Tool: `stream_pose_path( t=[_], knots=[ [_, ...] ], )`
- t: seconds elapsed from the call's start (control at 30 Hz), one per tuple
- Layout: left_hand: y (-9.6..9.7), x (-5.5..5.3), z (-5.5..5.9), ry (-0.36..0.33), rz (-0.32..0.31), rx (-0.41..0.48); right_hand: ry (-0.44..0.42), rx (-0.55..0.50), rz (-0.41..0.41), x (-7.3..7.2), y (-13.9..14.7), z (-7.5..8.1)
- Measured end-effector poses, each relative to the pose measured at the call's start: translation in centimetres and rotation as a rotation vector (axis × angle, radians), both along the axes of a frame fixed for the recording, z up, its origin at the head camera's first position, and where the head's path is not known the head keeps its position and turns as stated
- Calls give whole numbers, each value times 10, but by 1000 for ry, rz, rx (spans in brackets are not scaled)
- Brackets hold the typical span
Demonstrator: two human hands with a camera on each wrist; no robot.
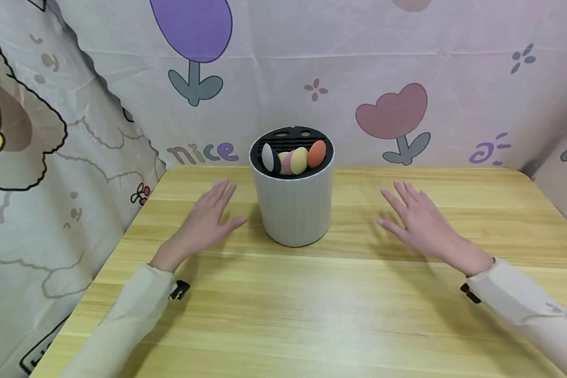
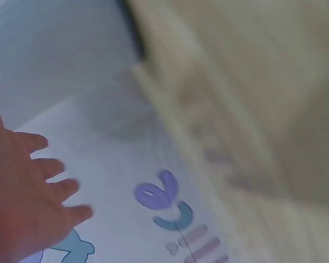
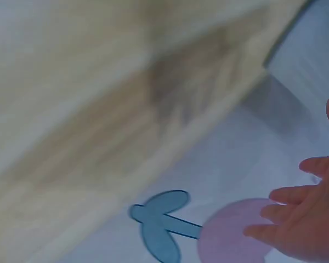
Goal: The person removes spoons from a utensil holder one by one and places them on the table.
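Printed cloth (image 1: 283,31) hangs behind wooden table (image 1: 312,315) | bin (image 1: 293,210) stands upright toward the table's back, between both hands | coloured eggs (image 1: 300,160) lie at the front of its black top (image 1: 288,143) | left hand (image 1: 200,223): fingers straight, spread wide, near bin | right hand (image 1: 422,226): likewise spread, farther from bin.

A white bin (image 1: 294,207) (coloured eggs (image 1: 299,160) in its black top (image 1: 288,140)) stands on the table (image 1: 283,310).
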State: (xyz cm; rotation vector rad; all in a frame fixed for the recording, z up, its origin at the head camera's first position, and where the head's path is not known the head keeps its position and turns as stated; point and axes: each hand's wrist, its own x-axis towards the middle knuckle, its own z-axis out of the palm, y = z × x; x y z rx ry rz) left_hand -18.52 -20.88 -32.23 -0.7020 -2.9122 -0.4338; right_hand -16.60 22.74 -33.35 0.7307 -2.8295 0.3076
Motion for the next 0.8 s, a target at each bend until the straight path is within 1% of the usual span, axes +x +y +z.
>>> stream_pose_path(
  t=[0.1, 0.17, 0.2, 0.3, 0.47, 0.57, 0.67, 0.8],
  knots=[
    [10, 0, 12, -100, 0, 212, 19, -154, 20, -1, -7, 13],
    [16, -1, 19, -154, 9, 328, 16, -237, 36, -2, -12, 20],
    [19, -2, 22, -173, 11, 377, 9, -272, 37, -3, -14, 23],
    [28, -5, 27, -194, 5, 499, -12, -344, 53, -5, -21, 31],
    [39, -14, 30, -190, -33, 668, -49, -443, 71, -9, -30, 43],
    [45, -20, 32, -201, -46, 748, -70, -523, 94, -11, -36, 51],
    [51, -24, 35, -223, -46, 806, -95, -611, 116, -16, -42, 59],
    [55, -29, 34, -230, -49, 866, -156, -686, 100, -21, -51, 71]
  ],
)
